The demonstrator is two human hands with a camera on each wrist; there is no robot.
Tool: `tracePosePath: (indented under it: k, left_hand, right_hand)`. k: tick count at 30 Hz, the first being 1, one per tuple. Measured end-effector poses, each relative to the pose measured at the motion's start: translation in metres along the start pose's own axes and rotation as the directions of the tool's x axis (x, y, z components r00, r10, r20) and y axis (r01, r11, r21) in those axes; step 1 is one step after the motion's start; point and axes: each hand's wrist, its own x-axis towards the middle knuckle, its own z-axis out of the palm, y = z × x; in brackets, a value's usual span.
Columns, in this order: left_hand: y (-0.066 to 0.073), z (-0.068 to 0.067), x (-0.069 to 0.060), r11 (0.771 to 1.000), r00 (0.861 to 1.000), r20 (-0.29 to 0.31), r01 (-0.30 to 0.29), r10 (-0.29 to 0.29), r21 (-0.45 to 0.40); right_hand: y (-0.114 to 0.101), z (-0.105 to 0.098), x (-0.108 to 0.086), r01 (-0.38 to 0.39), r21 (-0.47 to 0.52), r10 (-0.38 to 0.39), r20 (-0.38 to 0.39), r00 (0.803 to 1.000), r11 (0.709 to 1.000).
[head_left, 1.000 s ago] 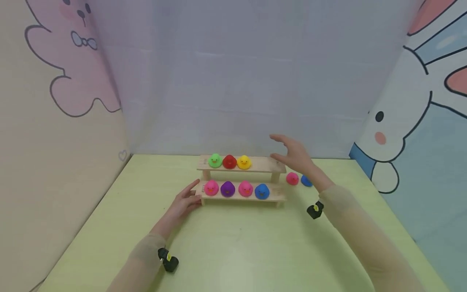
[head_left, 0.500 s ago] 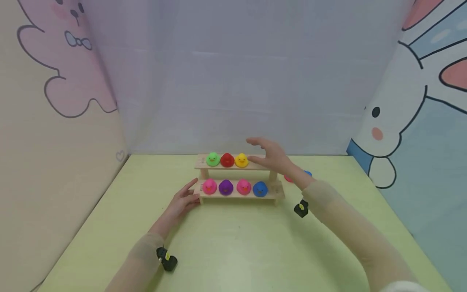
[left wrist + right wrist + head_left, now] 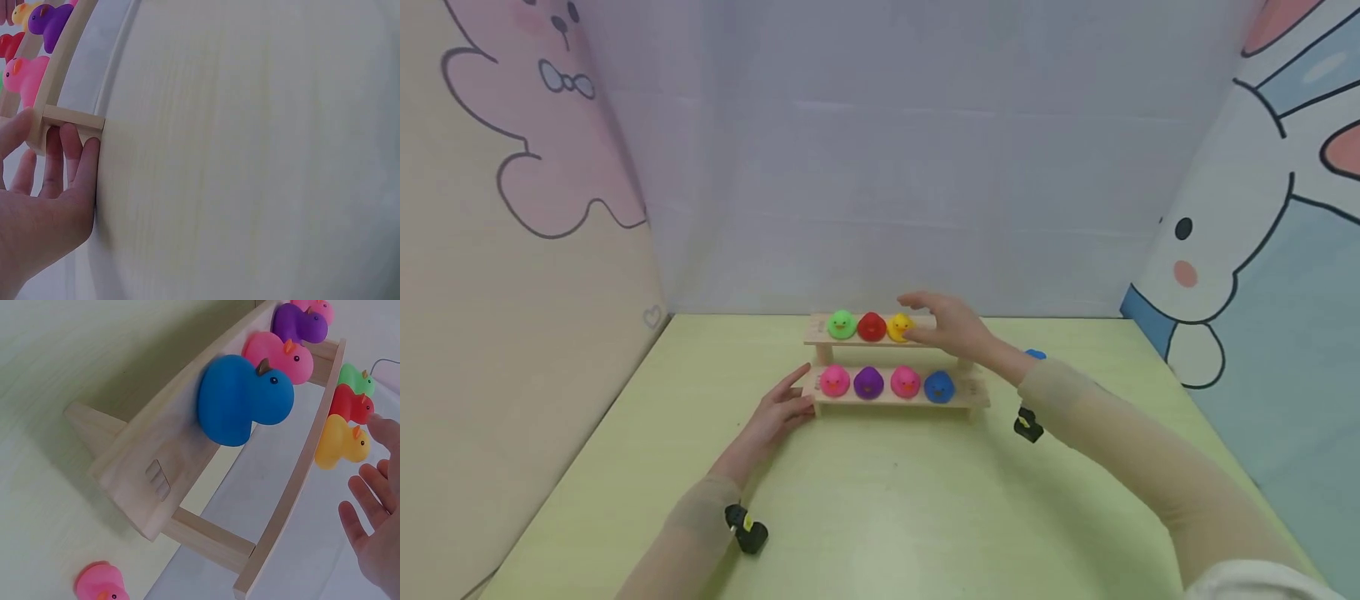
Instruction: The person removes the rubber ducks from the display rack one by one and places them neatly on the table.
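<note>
A two-tier wooden stand [image 3: 973, 390] holds rubber ducks. Green [image 3: 842, 325], red [image 3: 872, 327] and yellow [image 3: 898, 325] ducks sit on its upper tier. Along the lower tier stand a pink duck [image 3: 835, 381], a purple duck [image 3: 868, 383], another pink duck [image 3: 906, 382] and a blue duck [image 3: 939, 387]. My left hand [image 3: 778, 414] grips the lower tier's left end, thumb above and fingers against the leg [image 3: 74, 117]. Fingers spread, my right hand [image 3: 955, 327] reaches around the yellow duck; in the right wrist view its fingertips look apart from the duck [image 3: 337, 444].
A loose pink duck [image 3: 101, 581] lies on the table by the stand's right end, hidden by my arm in the head view. Another blue duck [image 3: 1036, 354] shows behind my right forearm. A pale curtain [image 3: 850, 208] hangs behind the table [image 3: 880, 500].
My right hand has moved left over the upper tier, from its right end to the yellow duck. The left hand has kept its place on the stand.
</note>
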Motion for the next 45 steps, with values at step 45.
tracePosePath:
  k: [45]
  left_hand:
    - [0.004,0.003,-0.001,0.999,0.998,-0.039,0.042,-0.042,0.012]
  right_hand:
    - [0.008,-0.001,0.004,-0.049,0.053,0.051,-0.03,0.998,0.997]
